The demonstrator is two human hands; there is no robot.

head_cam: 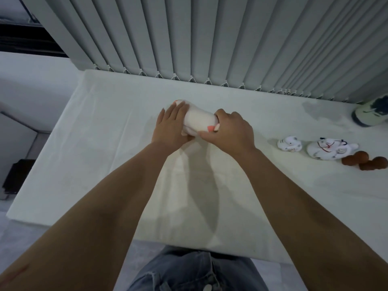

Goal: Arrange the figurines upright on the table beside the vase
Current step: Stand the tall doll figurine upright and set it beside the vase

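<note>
Nearest the camera are the person's jeans, then two bare forearms reaching out over the white-covered table.

Both hands meet on one large white figurine with orange-pink markings, which lies tilted on its side, far to the left of the vase. The left hand is wrapped around its left end, fingers curled over the top; the right hand is closed around its right end, thumb underneath. I judge it is being turned or lifted, not yet stood up.

Closer to the vase, just left and forward of it, a small white painted figurine and a larger white painted figurine sit side by side; whether they are properly upright I cannot tell. Just beside the larger one is a cluster of brown rounded pieces, perhaps three or four.

Count: three white figurines, one brown cluster, one vase. What appears left is standing the held figurine by the vase. Grey vertical blinds hang behind the table.
</note>
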